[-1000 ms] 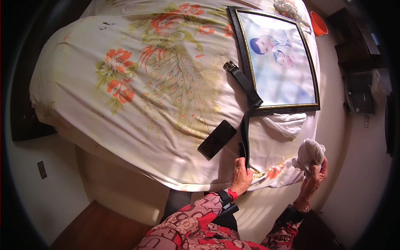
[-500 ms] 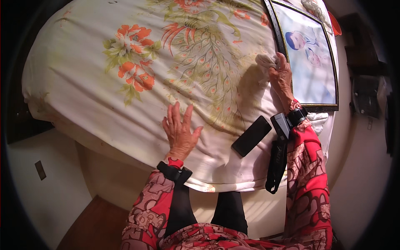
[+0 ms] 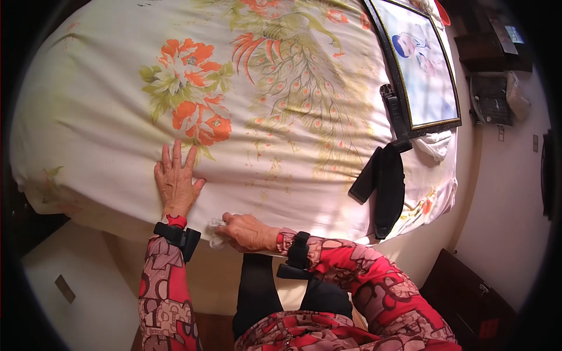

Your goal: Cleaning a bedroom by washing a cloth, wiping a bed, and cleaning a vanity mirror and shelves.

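Note:
My left hand lies palm down with fingers spread on a white bed sheet printed with orange flowers and a peacock. To its right, at the near edge of the bed, my right hand is closed around a crumpled white cloth. Part of that cloth is hidden by the fingers. Both wrists wear black straps with small devices. Wrinkles run across the sheet around both hands.
A framed picture lies at the far right of the bed, with white fabric by its near corner. Left of that are a black phone and a black strap. A dark wooden box stands at the lower right.
My right hand has brought the white cloth from beside the framed picture to the near edge of the bed. My left hand has moved left. The black strap now stretches up beside the picture frame.

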Motion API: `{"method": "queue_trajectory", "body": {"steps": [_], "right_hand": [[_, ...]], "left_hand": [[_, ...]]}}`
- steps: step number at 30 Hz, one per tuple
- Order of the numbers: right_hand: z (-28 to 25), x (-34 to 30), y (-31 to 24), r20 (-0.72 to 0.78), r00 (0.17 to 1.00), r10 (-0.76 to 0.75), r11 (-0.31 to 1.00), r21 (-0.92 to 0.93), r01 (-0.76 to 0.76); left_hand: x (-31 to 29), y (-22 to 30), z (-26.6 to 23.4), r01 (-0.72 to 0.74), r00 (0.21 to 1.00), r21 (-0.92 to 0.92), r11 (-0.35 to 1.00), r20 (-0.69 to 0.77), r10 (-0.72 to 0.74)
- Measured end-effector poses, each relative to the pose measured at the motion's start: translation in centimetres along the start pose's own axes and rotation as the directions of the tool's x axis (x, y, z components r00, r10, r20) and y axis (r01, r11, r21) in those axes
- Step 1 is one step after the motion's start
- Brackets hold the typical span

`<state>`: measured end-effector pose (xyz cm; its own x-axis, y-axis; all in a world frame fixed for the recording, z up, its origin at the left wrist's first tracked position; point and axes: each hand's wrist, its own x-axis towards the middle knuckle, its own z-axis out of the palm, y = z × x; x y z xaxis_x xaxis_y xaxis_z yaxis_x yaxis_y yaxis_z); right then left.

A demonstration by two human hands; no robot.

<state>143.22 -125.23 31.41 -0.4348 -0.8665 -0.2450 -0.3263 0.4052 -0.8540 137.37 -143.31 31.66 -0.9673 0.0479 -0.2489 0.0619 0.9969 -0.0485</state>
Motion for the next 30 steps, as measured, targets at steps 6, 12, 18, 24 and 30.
{"method": "queue_trajectory", "body": {"steps": [6,12,18,24,30], "right_hand": [[-10.7,-6.3,8.1,-0.758,0.597,0.262,0.957,0.126,-0.261],[-15.9,-14.8,17.2,-0.763,0.208,0.612,0.631,0.312,-0.71],[1.1,1.3,6.1,-0.611,0.681,0.404,0.87,0.028,-0.491],[4.6,3.2,0.2,-0.503,0.822,0.266,0.924,0.376,-0.069],[-8.2,2.7,9.5,-0.864,0.351,0.361,0.932,0.323,-0.165]], "left_hand": [[-1.9,-2.8,0.9,-0.14,0.973,-0.139,0.98,-0.202,0.11],[-10.1,-5.4,0.9,0.119,0.75,-0.592,0.797,-0.472,-0.463],[-13.3,-10.3,9.2,0.382,0.351,-0.819,-0.428,0.557,-0.753],[-13.6,-11.3,10.4,0.591,0.398,-0.758,-0.276,0.572,-0.718],[-15.2,-13.0,12.7,0.681,0.23,-0.69,-0.245,0.519,-0.823]]}}
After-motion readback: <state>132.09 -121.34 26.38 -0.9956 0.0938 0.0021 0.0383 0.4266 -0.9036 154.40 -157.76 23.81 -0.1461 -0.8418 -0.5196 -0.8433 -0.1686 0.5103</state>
